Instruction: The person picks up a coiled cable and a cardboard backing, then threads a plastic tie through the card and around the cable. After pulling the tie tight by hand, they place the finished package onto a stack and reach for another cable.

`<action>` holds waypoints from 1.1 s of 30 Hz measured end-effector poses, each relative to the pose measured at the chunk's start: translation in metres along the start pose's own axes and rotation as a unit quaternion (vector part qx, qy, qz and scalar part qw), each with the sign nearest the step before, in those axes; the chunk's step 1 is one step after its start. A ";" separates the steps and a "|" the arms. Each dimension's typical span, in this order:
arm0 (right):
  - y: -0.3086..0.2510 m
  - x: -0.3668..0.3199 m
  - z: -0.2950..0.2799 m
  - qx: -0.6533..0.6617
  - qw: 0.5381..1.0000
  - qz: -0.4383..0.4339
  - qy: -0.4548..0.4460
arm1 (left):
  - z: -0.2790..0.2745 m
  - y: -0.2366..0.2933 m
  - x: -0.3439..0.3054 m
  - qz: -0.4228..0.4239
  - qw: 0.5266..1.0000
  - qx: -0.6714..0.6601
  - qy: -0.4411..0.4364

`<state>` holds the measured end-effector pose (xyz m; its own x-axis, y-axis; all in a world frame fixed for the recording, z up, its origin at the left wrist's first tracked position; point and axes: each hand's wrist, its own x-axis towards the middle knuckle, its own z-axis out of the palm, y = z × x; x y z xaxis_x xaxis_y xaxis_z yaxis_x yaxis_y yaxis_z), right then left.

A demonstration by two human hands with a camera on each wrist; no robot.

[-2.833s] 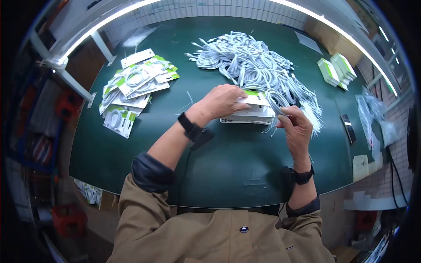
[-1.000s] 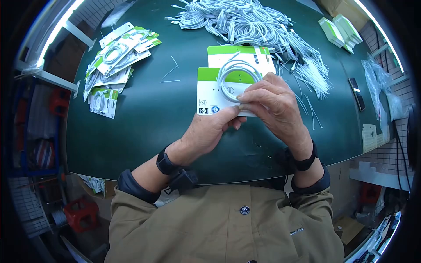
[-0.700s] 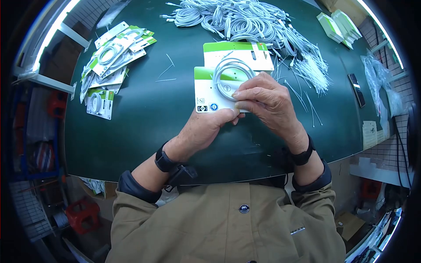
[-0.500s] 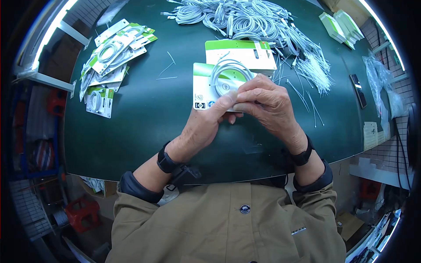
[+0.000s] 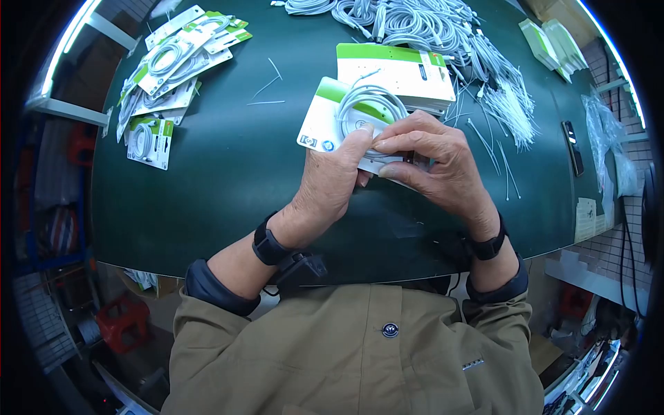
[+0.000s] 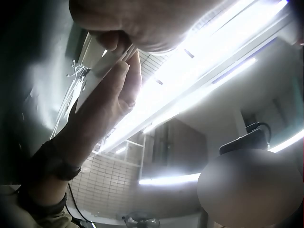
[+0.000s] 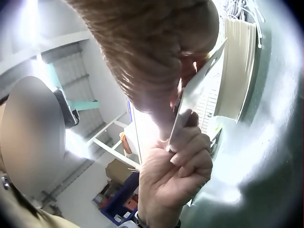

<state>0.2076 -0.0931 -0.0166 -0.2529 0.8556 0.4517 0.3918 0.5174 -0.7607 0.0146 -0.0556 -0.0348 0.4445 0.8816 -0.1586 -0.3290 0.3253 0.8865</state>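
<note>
A green-and-white packaging card point(image 5: 319, 114) is held up and tilted in the head view, with a coiled white cable point(image 5: 373, 91) lying on its face. My left hand point(image 5: 326, 176) grips the card's lower edge, thumb over the front on the coil, fingers behind. My right hand point(image 5: 443, 155) pinches at the coil's lower right, thumb near the card's lower edge; its fingertips partly cover the coil. Seen from the right wrist, the card point(image 7: 197, 90) is edge-on between both hands. A stack of similar cards point(image 5: 387, 66) lies just beyond.
A heap of coiled cables point(image 5: 429, 28) lies at the back, with a bundle of zip ties point(image 5: 515, 114) at its right. Carded cables point(image 5: 173, 62) are piled at left. A phone point(image 5: 573, 146), plastic bags point(image 5: 610, 142) and more cards point(image 5: 553, 45) sit at right.
Both hands earlier reached to the card stack, the right with a coil; card and coil now come nearer the body. Recently the left thumb moved onto the coil and the card tilted clockwise.
</note>
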 end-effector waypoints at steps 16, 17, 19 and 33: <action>-0.014 -0.001 0.008 0.021 0.996 0.087 0.007 | 0.003 0.005 0.002 0.030 0.996 0.083 -0.007; -0.014 -0.001 0.009 0.015 0.995 0.095 0.002 | 0.002 0.005 0.002 0.027 0.996 0.082 -0.010; -0.013 -0.002 0.008 0.008 0.994 0.108 -0.005 | 0.000 0.001 0.002 0.023 0.996 0.080 -0.014; -0.013 -0.003 0.016 -0.187 0.979 -0.060 0.053 | -0.006 0.004 0.005 -0.015 0.997 0.072 0.014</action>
<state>0.1893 -0.1029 -0.0150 -0.2320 0.7749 0.5880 0.6661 0.5671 -0.4845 0.0104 -0.0481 -0.0352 0.4288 0.8817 -0.1969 -0.1918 0.3018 0.9339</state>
